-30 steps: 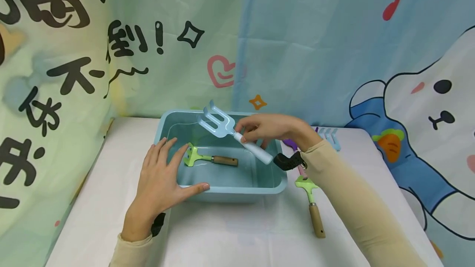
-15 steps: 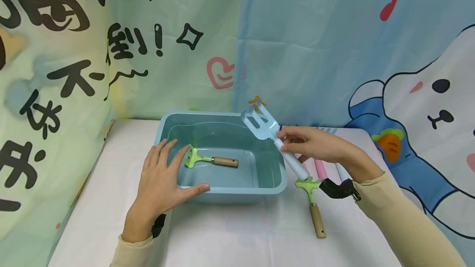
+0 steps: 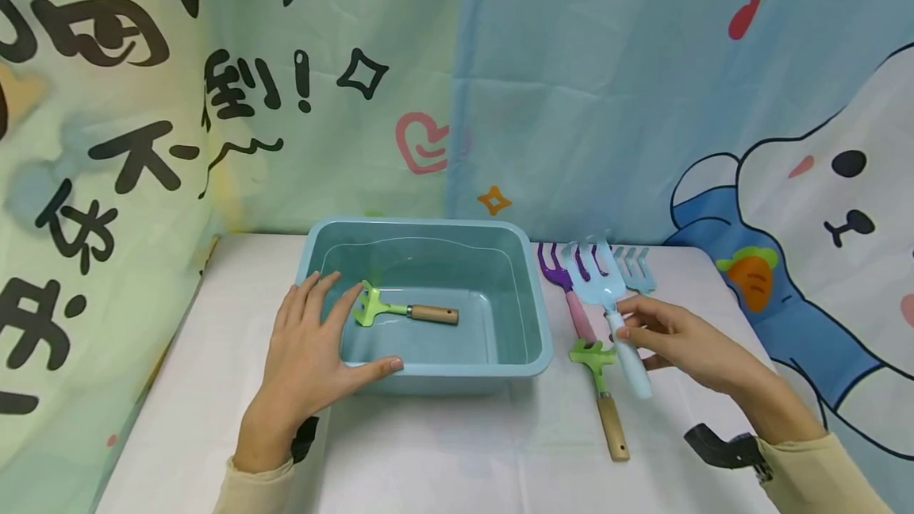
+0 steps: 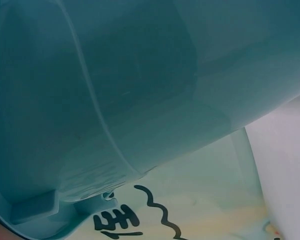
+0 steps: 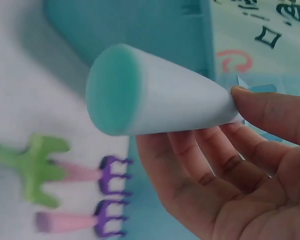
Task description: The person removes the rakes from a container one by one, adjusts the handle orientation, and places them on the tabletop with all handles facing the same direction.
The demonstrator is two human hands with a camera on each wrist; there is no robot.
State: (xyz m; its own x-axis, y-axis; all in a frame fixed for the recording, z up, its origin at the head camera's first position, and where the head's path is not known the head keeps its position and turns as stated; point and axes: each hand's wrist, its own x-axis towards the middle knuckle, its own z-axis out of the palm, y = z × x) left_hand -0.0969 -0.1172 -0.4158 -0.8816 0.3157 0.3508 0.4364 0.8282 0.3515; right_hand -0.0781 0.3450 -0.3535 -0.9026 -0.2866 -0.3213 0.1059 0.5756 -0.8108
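1. The light blue plastic garden fork with a white handle (image 3: 608, 304) lies right of the teal plastic basin (image 3: 531, 316), tines pointing away from the person, handle toward them.
2. The right hand (image 3: 678, 339) pinches its handle.
3. The left hand (image 3: 307, 351) rests flat on the basin's near-left corner, fingers spread.
4. The fork's tines overlap the purple fork (image 3: 564, 280), partly hiding it.

basins (image 3: 531, 355): 1 | green rakes (image 3: 371, 305): 2 | forks (image 3: 596, 280): 3 | hands (image 3: 307, 355): 2

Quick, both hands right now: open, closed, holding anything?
Left hand: open, fingers straight, resting on the tub rim.
Right hand: pinching the white handle of the blue fork.
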